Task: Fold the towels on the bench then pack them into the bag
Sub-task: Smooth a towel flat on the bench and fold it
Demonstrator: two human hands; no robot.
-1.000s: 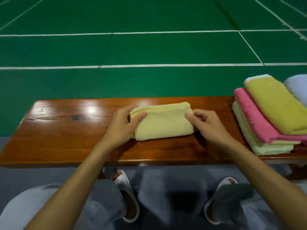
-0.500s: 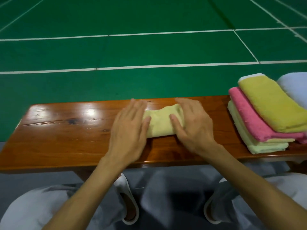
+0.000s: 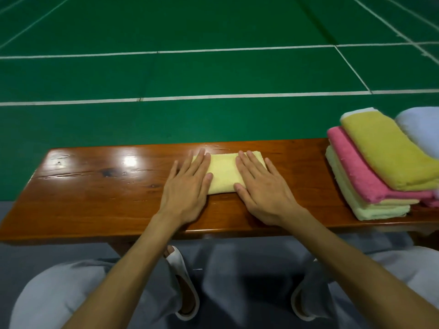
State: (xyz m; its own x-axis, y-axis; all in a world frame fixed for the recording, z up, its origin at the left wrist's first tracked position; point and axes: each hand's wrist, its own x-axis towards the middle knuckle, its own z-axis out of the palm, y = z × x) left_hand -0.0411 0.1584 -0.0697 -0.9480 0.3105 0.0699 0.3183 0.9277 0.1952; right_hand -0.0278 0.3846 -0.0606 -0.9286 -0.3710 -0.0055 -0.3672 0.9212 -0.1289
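A small pale yellow towel [image 3: 223, 173], folded into a compact rectangle, lies in the middle of the wooden bench [image 3: 99, 198]. My left hand [image 3: 187, 186] presses flat on its left end with straight fingers. My right hand [image 3: 260, 186] presses flat on its right end the same way. At the bench's right end sits a stack of folded towels: a mustard yellow one [image 3: 389, 150] on top, a pink one [image 3: 356, 167] under it, pale yellow-green ones [image 3: 370, 206] at the bottom. No bag is in view.
A pale lilac cloth [image 3: 422, 129] lies at the right edge beside the stack. Beyond the bench is green court floor [image 3: 213, 72] with white lines. My knees in grey trousers and white slippers [image 3: 183, 281] are below the bench's near edge.
One second ago both hands pinched the ends of a wider folded towel. They folded it smaller and now lie flat on it, pressing it down.
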